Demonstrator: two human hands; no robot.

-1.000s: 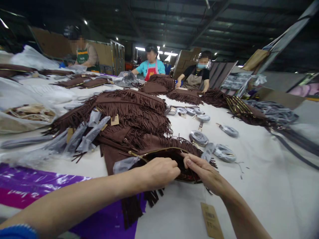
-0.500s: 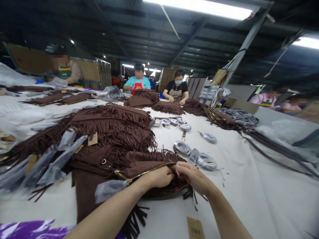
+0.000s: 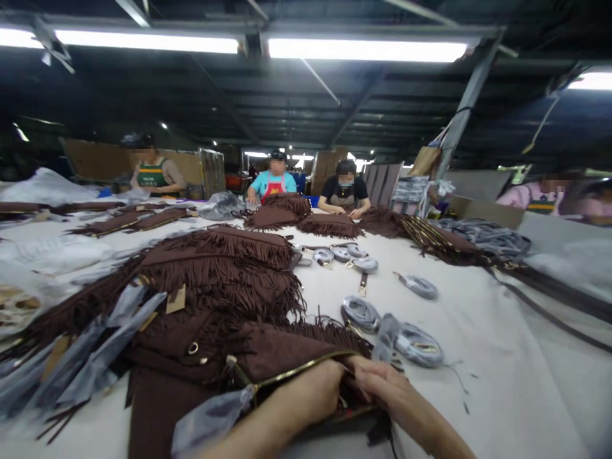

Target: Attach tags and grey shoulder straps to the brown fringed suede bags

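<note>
At the bottom edge of the head view the left hand [image 3: 313,389] and the right hand [image 3: 387,392] meet at the mouth of a brown fringed bag [image 3: 282,357] lying on the white tabletop [image 3: 502,357] directly in front of the person; the left hand is curled closed with its fingers on the bag's upper edge beside the gold zipper [image 3: 296,371], and the right hand pinches the same edge just to the right, its thumb nearly touching the left hand's knuckles; the bag's opening gapes a little beneath both hands; a clear plastic sleeve [image 3: 210,417] hangs off the zipper's left end; behind the bag, touching it, a heap of more brown fringed bags [image 3: 224,274] spreads leftward, with further plastic-wrapped pieces [image 3: 90,357] and a tan tag [image 3: 176,299] lying on it; just right of the heap, near the right hand, several grey coiled straps [image 3: 415,344] in plastic rest on the tabletop, and others lie farther back [image 3: 356,262]; at the far side of the tabletop three people sit or stand, one in a green apron [image 3: 155,175], one in a red apron [image 3: 275,182] and one in a dark top [image 3: 345,191], each with fringed bags before them; another person in pink [image 3: 542,197] is at the far right.
</note>
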